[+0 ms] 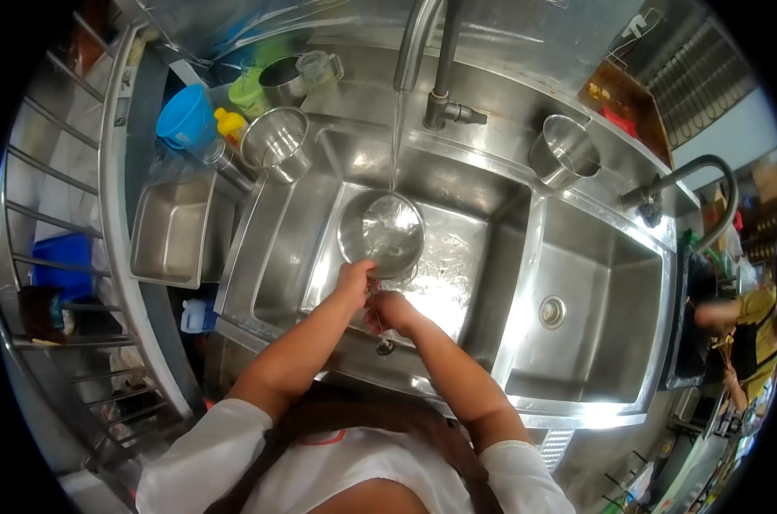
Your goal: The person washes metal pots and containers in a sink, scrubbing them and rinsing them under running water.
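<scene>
A round steel pot [380, 227] stands in the large sink basin, with a stream of water [395, 146] from the faucet running into it. My left hand [357, 281] grips the pot's near edge. Close beside it, my right hand [390, 312] is closed around a thin metal utensil whose small round end [384, 347] sticks out toward me. The utensil's other end is hidden by my hands, so its kind cannot be made out. Wet, shiny patches cover the basin floor [444, 287] right of the pot.
A second basin [589, 295] with a drain lies to the right. Steel pots [277, 146] [565, 152], a blue container [185, 118] and a yellow bottle [230, 125] stand around the sink. A rectangular steel pan [170, 231] sits left. Another person [752, 334] is at far right.
</scene>
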`<act>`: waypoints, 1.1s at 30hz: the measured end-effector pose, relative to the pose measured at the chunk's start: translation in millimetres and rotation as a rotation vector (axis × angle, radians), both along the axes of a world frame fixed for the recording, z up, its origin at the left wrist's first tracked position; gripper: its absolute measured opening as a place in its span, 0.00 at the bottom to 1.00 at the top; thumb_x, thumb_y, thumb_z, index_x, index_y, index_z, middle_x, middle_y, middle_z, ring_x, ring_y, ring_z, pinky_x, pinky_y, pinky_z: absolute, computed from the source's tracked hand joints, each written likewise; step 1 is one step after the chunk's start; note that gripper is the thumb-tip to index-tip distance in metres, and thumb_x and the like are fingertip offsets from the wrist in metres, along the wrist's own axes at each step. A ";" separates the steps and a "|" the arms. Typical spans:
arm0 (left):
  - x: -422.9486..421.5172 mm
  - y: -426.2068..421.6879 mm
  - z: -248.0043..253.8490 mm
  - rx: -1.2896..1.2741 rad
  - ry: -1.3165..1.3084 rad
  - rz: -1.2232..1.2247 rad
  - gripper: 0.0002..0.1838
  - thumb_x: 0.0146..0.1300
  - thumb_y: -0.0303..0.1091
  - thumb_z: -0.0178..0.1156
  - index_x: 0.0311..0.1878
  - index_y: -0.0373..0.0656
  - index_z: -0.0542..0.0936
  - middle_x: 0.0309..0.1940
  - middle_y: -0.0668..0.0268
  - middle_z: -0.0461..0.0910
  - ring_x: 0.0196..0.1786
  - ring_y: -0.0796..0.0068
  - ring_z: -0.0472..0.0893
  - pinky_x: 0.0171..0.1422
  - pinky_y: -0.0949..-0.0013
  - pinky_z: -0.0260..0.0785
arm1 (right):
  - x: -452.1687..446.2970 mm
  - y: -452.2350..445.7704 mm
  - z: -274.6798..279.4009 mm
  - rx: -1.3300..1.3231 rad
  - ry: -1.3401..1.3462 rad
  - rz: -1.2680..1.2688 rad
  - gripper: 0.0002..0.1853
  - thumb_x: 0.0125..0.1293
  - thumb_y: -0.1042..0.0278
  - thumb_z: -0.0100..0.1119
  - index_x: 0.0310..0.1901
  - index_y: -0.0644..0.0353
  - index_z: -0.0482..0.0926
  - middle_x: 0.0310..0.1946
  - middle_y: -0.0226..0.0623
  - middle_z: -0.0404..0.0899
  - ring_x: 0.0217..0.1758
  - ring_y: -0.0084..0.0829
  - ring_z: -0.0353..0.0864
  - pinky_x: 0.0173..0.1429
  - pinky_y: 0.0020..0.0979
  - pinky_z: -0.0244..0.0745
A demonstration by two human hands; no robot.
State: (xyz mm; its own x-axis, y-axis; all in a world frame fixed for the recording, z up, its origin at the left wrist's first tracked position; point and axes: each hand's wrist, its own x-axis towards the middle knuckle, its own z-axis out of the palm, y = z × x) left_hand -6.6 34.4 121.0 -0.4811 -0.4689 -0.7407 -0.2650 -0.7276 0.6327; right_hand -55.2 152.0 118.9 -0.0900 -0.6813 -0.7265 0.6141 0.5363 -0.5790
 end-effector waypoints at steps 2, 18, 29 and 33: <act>5.6 -10.0 -5.1 -0.089 0.020 -0.011 0.08 0.50 0.32 0.55 0.30 0.37 0.74 0.26 0.61 0.75 0.23 0.69 0.74 0.24 0.69 0.65 | -28.3 6.7 17.5 -0.035 0.262 0.364 0.13 0.59 0.65 0.51 0.41 0.64 0.74 0.30 0.40 0.78 0.30 0.31 0.78 0.35 0.29 0.74; 7.8 -34.9 9.7 -0.431 -0.309 -0.200 0.13 0.50 0.31 0.50 0.19 0.27 0.71 0.12 0.54 0.71 0.15 0.62 0.73 0.20 0.63 0.65 | -229.2 -71.6 93.6 -0.254 1.729 -0.396 0.30 0.55 0.76 0.48 0.60 0.72 0.53 0.58 0.56 0.58 0.62 0.46 0.58 0.64 0.35 0.53; -18.9 -17.9 35.8 -0.609 -0.398 -0.381 0.14 0.51 0.31 0.51 0.32 0.23 0.71 0.23 0.43 0.74 0.19 0.57 0.77 0.24 0.61 0.68 | -57.8 -92.1 -48.0 0.149 1.045 -0.695 0.23 0.56 0.75 0.47 0.56 0.66 0.63 0.48 0.43 0.69 0.53 0.37 0.67 0.57 0.31 0.61; -19.5 -15.4 30.7 -0.486 -0.325 -0.350 0.13 0.51 0.29 0.52 0.32 0.23 0.70 0.21 0.45 0.74 0.18 0.59 0.77 0.21 0.61 0.67 | -65.4 -108.8 -30.5 -0.228 0.410 -0.713 0.12 0.59 0.72 0.42 0.40 0.66 0.72 0.33 0.43 0.76 0.41 0.41 0.74 0.47 0.35 0.68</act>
